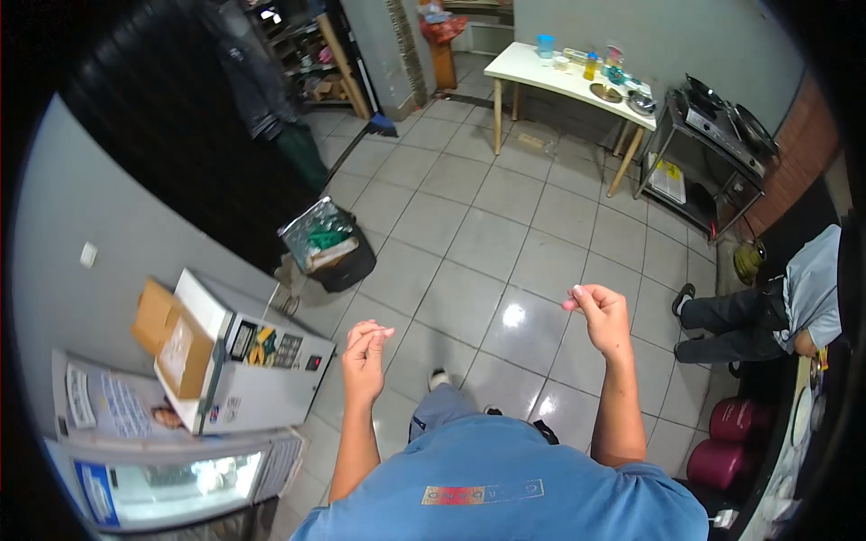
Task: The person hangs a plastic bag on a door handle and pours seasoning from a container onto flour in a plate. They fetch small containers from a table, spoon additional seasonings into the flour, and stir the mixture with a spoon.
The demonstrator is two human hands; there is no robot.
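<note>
My left hand is raised in front of my body with its fingers bent and the thumb against them in a pinch. Whatever may lie between those fingertips is too small to make out. Held up on the other side, my right hand is closed, thumb pressed to the fingers. A small pinkish spot shows at its tips, and I cannot tell if it is a fingertip or a held thing. Both hands are above the tiled floor, apart from each other and touching no furniture.
A black bin stands ahead left, near a white chest-like appliance bearing an open cardboard box. Ahead right are a white table with containers and a stove with pans. Another person stands at a right-hand counter.
</note>
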